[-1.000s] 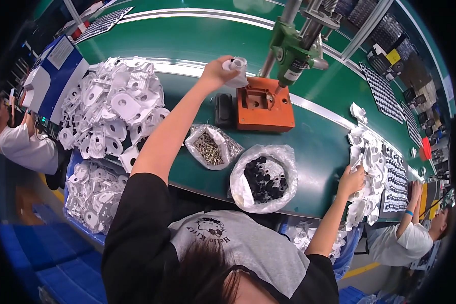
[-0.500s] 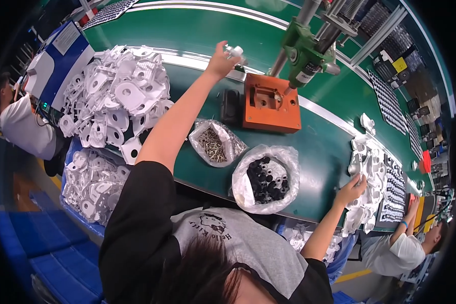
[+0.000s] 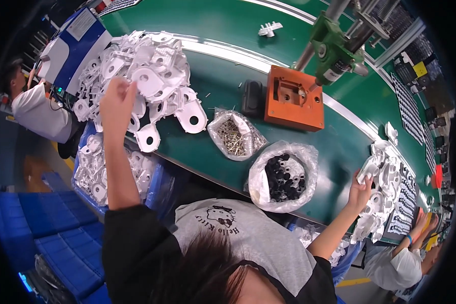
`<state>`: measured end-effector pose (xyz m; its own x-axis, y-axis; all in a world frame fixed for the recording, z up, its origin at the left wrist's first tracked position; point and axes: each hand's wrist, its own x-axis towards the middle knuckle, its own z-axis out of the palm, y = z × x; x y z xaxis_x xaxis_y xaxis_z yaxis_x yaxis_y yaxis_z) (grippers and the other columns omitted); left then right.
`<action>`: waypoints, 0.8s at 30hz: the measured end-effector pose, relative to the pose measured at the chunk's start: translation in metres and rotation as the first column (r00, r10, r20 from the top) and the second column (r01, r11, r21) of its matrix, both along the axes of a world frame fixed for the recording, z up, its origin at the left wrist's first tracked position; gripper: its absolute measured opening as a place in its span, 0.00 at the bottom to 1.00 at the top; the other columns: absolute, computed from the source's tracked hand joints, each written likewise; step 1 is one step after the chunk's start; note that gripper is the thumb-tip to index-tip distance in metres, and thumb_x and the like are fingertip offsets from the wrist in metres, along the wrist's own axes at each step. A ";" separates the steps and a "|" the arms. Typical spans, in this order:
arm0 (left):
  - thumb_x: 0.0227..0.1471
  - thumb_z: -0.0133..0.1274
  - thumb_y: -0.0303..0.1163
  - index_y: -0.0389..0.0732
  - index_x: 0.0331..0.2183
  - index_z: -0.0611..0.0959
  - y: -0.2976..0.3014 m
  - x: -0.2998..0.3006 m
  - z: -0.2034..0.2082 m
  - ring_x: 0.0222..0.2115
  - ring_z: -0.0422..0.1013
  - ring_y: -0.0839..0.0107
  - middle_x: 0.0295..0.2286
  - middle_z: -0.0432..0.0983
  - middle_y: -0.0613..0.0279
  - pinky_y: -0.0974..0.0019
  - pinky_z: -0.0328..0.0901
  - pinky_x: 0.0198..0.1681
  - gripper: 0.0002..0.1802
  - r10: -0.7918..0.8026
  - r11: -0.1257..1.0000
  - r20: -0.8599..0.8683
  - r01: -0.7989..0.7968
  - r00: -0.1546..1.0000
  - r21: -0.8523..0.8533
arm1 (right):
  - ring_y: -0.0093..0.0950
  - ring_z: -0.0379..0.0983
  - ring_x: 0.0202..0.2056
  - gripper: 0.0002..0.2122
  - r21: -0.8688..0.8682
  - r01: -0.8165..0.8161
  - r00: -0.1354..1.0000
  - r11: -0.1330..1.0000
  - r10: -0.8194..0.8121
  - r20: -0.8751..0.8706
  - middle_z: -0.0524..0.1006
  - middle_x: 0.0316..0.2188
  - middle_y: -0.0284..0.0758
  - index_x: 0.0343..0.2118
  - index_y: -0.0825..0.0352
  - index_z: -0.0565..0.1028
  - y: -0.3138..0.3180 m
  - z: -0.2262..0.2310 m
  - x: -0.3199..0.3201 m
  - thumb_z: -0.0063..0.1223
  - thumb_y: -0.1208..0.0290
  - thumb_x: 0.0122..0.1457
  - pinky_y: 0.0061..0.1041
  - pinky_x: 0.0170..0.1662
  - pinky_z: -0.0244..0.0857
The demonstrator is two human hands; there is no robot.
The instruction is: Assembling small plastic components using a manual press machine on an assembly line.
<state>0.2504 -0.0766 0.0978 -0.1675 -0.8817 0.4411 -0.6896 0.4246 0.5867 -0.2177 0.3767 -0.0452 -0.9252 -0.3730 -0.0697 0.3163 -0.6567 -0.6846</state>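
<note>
My left hand (image 3: 117,104) is at the front of a heap of white plastic parts (image 3: 148,81), its fingers curled together against the heap. What they pinch, if anything, is hidden. Over on the right, my right hand (image 3: 360,193) grips a white plastic part (image 3: 366,174) beside a row of similar white parts (image 3: 376,203). A single white plastic piece (image 3: 270,29) lies on the green surface beyond the metal rail. Between my arms stand a bag of metal screws or pins (image 3: 232,138) and a bag of small black parts (image 3: 283,180).
A green press (image 3: 334,55) stands over an orange fixture block (image 3: 294,99), with a black block (image 3: 252,96) beside it. A blue and white machine (image 3: 76,48) is at the far left. Co-workers sit at both sides. A lined bin of white parts (image 3: 99,177) is below the table edge.
My left hand has let go of the white piece beyond the rail and come back left to the heap. My right hand now lifts a white part slightly. The view has shifted.
</note>
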 end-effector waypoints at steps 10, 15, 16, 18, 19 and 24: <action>0.35 0.66 0.44 0.39 0.54 0.62 0.064 0.035 -0.110 0.50 0.58 0.42 0.53 0.54 0.39 0.51 0.58 0.52 0.46 -0.020 0.977 0.342 -0.054 0.939 0.204 | 0.34 0.67 0.47 0.24 0.099 -0.309 0.951 0.946 0.305 0.059 0.69 0.47 0.40 0.54 0.67 0.61 -0.108 0.020 0.055 0.49 0.78 0.52 0.36 0.52 0.59; 0.42 0.57 0.36 0.40 0.42 0.75 0.045 0.052 -0.099 0.44 0.68 0.54 0.46 0.67 0.54 0.59 0.62 0.46 0.22 -0.124 0.966 0.187 0.075 0.974 0.248 | 0.31 0.71 0.46 0.20 0.172 -0.409 0.907 0.896 0.420 -0.031 0.71 0.45 0.41 0.51 0.73 0.63 -0.130 0.032 0.081 0.48 0.78 0.55 0.27 0.48 0.66; 0.42 0.57 0.36 0.40 0.42 0.75 0.043 0.055 -0.092 0.44 0.68 0.54 0.46 0.67 0.54 0.59 0.62 0.46 0.22 -0.126 0.966 0.187 0.078 0.974 0.248 | 0.31 0.71 0.45 0.19 0.165 -0.445 0.891 0.880 0.454 -0.017 0.72 0.45 0.41 0.51 0.74 0.63 -0.130 0.034 0.085 0.47 0.79 0.55 0.27 0.48 0.66; 0.41 0.59 0.36 0.40 0.40 0.77 0.037 0.059 -0.077 0.42 0.69 0.57 0.43 0.68 0.55 0.62 0.63 0.45 0.21 -0.208 0.918 0.137 0.145 0.968 0.370 | 0.29 0.70 0.46 0.23 0.242 -0.497 0.857 0.833 0.515 -0.015 0.71 0.48 0.39 0.54 0.73 0.61 -0.127 0.032 0.087 0.49 0.74 0.55 0.26 0.49 0.64; 0.41 0.60 0.36 0.41 0.38 0.78 0.034 0.058 -0.073 0.38 0.69 0.62 0.38 0.68 0.57 0.65 0.63 0.43 0.19 -0.233 0.918 0.091 0.189 0.968 0.348 | 0.29 0.70 0.46 0.23 0.243 -0.497 0.857 0.833 0.515 -0.015 0.71 0.48 0.39 0.54 0.73 0.61 -0.127 0.032 0.089 0.49 0.74 0.55 0.26 0.49 0.64; 0.40 0.60 0.29 0.39 0.41 0.73 0.028 0.059 -0.068 0.33 0.66 0.71 0.34 0.64 0.62 0.68 0.63 0.39 0.22 -0.202 0.930 -0.007 0.194 0.979 0.313 | 0.28 0.73 0.42 0.23 0.282 -0.612 0.762 0.739 0.646 -0.042 0.73 0.43 0.39 0.51 0.75 0.62 -0.130 0.037 0.100 0.51 0.71 0.54 0.24 0.46 0.68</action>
<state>0.3098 -0.0486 0.0298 -0.3604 -0.9216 0.1444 -0.6264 0.3538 0.6946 -0.1172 0.2463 -0.0078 -0.4917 -0.8605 -0.1329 0.4968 -0.1519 -0.8545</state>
